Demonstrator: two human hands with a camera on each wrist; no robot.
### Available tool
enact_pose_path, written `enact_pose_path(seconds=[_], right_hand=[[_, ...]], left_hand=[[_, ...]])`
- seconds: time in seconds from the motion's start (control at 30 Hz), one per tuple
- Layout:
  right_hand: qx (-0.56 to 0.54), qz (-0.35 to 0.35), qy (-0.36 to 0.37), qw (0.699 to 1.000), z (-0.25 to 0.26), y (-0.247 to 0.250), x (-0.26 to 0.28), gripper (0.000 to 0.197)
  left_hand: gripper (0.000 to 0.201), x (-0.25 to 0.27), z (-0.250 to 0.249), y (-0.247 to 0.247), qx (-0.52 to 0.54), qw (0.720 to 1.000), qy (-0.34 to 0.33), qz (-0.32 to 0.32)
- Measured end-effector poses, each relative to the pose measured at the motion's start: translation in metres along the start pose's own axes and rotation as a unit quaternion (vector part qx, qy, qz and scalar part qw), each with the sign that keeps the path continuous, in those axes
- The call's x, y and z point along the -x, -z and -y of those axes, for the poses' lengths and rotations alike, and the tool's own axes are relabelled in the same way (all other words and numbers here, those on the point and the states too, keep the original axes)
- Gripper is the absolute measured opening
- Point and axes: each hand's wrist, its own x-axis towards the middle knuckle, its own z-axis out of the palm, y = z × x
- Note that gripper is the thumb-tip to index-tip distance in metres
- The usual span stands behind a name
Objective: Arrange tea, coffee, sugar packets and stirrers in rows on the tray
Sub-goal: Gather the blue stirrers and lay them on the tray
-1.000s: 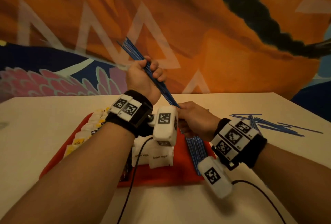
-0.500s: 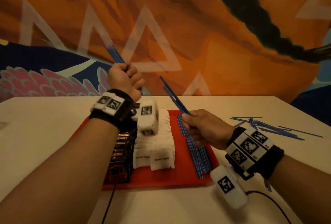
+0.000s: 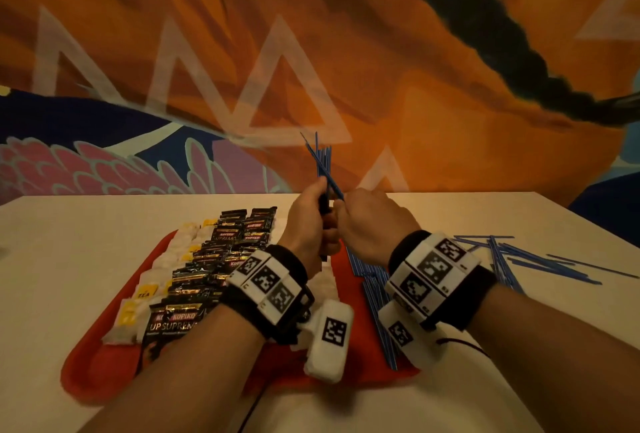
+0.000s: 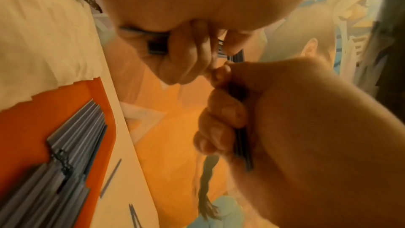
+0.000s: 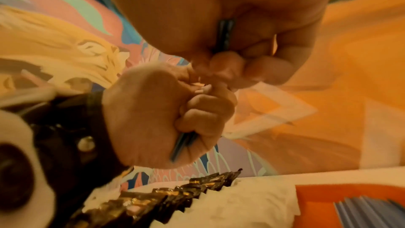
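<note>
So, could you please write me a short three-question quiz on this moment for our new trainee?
1. True or false: both the left hand and the right hand grip blue stirrers.
2. Which row lies nearest the tray's left edge? A) tea bags B) coffee sachets C) laid stirrers
3. Fill in: loose stirrers lie on the ____ to the right of the tray.

Key: 1 true; 2 A; 3 table.
</note>
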Motion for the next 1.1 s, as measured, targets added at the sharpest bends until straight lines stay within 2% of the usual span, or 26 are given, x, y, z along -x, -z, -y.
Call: enact_pose_path(seconds=[0.07, 0.2, 0.3, 0.4, 0.57, 0.73, 0.9, 1.03, 1.1], right_hand=[[0.051, 0.004, 0.012, 0.999, 0.002, 0.002, 0.001, 0.023], [0.189, 0.004, 0.056, 0.980, 0.007, 0.001, 0.006, 0.009], [0.248, 0.005, 0.080, 0.965, 0.004, 0.000, 0.005, 0.025], [0.256, 0.016, 0.092, 0.962, 0.000, 0.001, 0.003, 0.028], [0.164, 0.021, 0.099, 0.981, -0.008, -0.003, 0.003, 0.026], [0.044, 0.025, 0.129, 0.990, -0.015, -0.001, -0.001, 0.047], [-0.079, -0.011, 0.148, 0.986, -0.014, -0.005, -0.005, 0.052], [-0.172, -0.073, 0.110, 0.976, -0.013, -0.003, -0.007, 0.042], [-0.228, -0.072, 0.077, 0.968, -0.013, -0.004, -0.012, 0.038]], left_hand=[[0.054, -0.004, 0.001, -0.002, -0.043, 0.999, -0.010, -0.005], [0.043, -0.007, 0.001, -0.010, -0.096, 0.993, -0.030, -0.053], [0.043, -0.009, 0.002, -0.012, -0.124, 0.988, -0.052, -0.077], [0.042, -0.008, 0.005, -0.013, -0.132, 0.985, -0.072, -0.086], [0.042, -0.010, -0.003, -0.013, -0.086, 0.989, -0.083, -0.086], [0.041, -0.016, -0.016, -0.005, -0.025, 0.990, -0.110, -0.086], [0.039, -0.022, -0.028, -0.002, 0.037, 0.982, -0.160, -0.094], [0.034, -0.024, -0.039, 0.003, 0.118, 0.972, -0.181, -0.092], [0.034, -0.024, -0.046, 0.009, 0.144, 0.969, -0.178, -0.091]])
